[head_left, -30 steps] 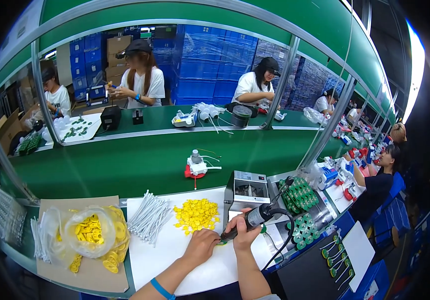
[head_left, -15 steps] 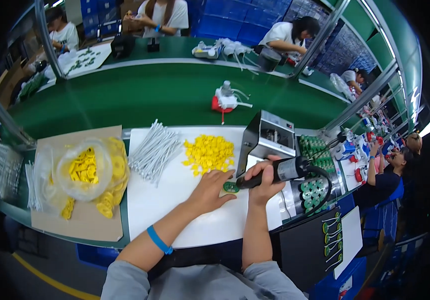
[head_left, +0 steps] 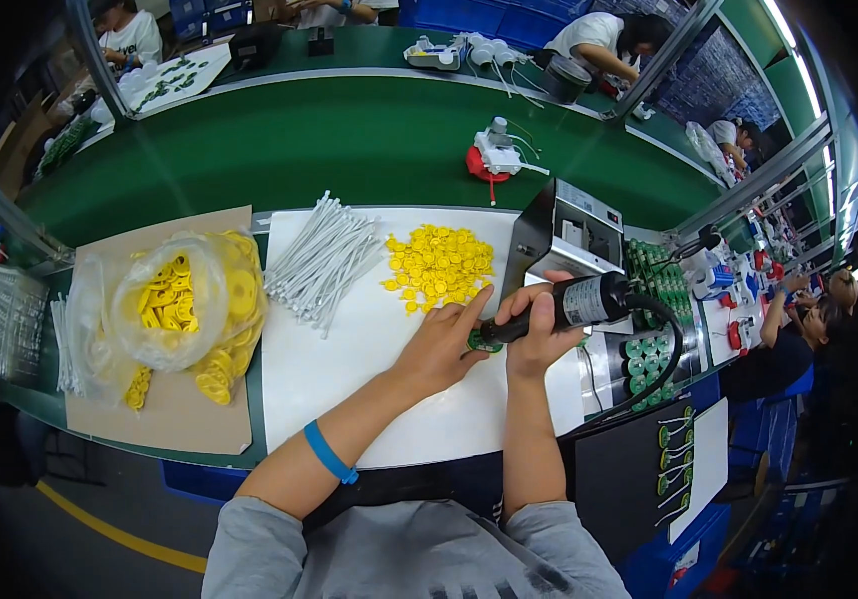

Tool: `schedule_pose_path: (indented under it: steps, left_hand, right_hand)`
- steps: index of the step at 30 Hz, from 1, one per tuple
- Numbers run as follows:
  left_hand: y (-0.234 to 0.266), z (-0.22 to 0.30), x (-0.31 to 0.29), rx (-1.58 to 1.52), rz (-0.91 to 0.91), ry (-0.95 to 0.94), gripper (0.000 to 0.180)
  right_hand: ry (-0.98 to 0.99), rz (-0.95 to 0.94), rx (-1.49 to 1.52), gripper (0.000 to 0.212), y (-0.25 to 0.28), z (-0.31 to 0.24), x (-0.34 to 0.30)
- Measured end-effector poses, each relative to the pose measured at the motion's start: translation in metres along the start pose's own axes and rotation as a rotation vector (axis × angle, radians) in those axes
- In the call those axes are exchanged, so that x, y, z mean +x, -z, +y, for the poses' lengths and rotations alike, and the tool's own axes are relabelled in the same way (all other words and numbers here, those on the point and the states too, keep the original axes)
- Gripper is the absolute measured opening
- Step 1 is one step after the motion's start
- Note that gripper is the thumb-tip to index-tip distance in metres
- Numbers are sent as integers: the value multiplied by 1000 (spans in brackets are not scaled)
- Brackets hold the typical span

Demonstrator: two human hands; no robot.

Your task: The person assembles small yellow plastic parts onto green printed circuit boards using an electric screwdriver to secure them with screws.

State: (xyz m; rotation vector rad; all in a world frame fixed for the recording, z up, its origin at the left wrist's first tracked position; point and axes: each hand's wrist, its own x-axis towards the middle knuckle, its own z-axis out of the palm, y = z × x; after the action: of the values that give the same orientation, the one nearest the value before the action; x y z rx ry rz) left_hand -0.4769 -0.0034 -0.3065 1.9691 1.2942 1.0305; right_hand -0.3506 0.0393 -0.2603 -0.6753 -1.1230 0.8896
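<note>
My right hand point(head_left: 543, 337) grips a black electric screwdriver point(head_left: 584, 301), held nearly level with its front end pointing left. That end meets a small round green circuit board point(head_left: 482, 340) on the white work surface point(head_left: 379, 399). My left hand point(head_left: 437, 349) has the board between its thumb and fingers, the index finger reaching along its far side. Part of the board is hidden by my fingers and the tool. Just beyond my hands is a pile of small yellow plastic parts point(head_left: 439, 265). A bundle of white cables point(head_left: 321, 265) lies to their left.
A plastic bag of yellow parts point(head_left: 169, 299) sits on cardboard point(head_left: 159, 414) at left. Beyond my right hand stands a black and silver machine point(head_left: 573, 235), with trays of round green boards point(head_left: 648, 361) beside it. A white and red device point(head_left: 495, 153) rests on the green belt point(head_left: 329, 150).
The whole view has shifted, so the table sits higher in the picture. My left fingers have closed in around the green board, and the screwdriver's front end is now right over it.
</note>
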Motion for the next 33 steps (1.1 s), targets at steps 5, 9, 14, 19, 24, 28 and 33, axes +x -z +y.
schedule_pose_path:
  steps: [5,9,14,19,24,28,33]
  left_hand:
    - [-3,15,6,-5,-3,-7,95]
    - [-7,26,14,1,0,-5,95]
    - [-6,28,21,2,-14,12,96]
    - [-7,22,24,11,17,9,98]
    - [-10,18,26,-49,20,26,80]
    - [1,31,25,-56,33,55,61]
    - [8,27,19,-9,-2,-23,108]
  right_hand:
    - [14,25,0,41,9,-14,6]
    - [-17,27,45,38,14,-30,14]
    - [-28,-7,48,32,14,-25,22]
    - [-43,-101,-9,26,10,-20,24]
    - [-135,-255,126,30,4,-13,26]
    - [-161,-201,139,29,-1,-16,24]
    - [-35,-48,66,28,-6,-31,10]
